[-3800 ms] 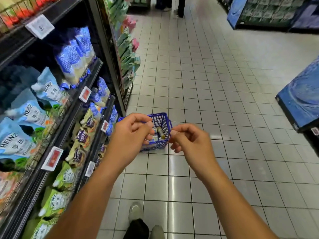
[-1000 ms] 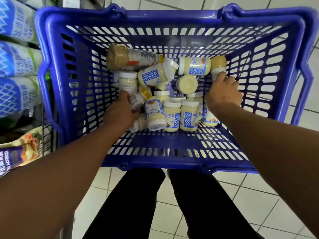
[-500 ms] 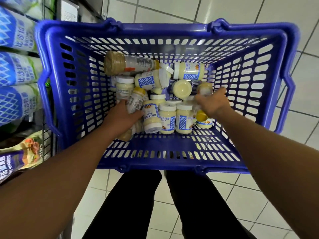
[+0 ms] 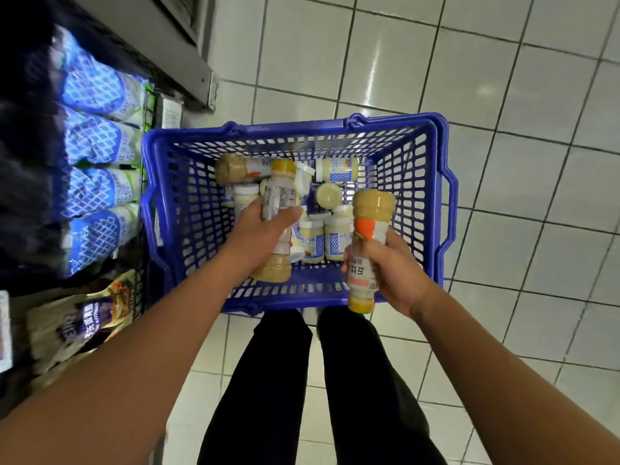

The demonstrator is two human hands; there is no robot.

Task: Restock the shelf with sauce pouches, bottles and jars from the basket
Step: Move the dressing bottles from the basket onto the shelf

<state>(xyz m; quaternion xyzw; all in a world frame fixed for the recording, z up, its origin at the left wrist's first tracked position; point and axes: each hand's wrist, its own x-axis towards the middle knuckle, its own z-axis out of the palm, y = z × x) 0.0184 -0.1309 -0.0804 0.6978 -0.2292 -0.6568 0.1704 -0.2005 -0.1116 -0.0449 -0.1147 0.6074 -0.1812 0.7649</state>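
Observation:
A blue plastic basket (image 4: 432, 203) stands on the tiled floor in front of my legs. Inside lie several white-lidded mayonnaise jars (image 4: 337, 169) and a tan sauce bottle (image 4: 235, 167) on its side. My left hand (image 4: 260, 229) grips a tan bottle (image 4: 278, 199) with a yellow cap, lifted above the jars. My right hand (image 4: 391, 270) grips another tan bottle (image 4: 369, 229) with an orange and white label, held cap-down over the basket's near right corner.
Shelves run along the left, holding blue-and-white sauce pouches (image 4: 97, 142) and a purple-labelled pouch (image 4: 80, 323) lower down. A grey shelf base (image 4: 174, 52) lies beyond the basket. White floor tiles (image 4: 503, 95) spread to the right.
Both hands were reaching among the jars in the basket; now each has lifted a tan bottle out. The view has pulled back and up from the basket.

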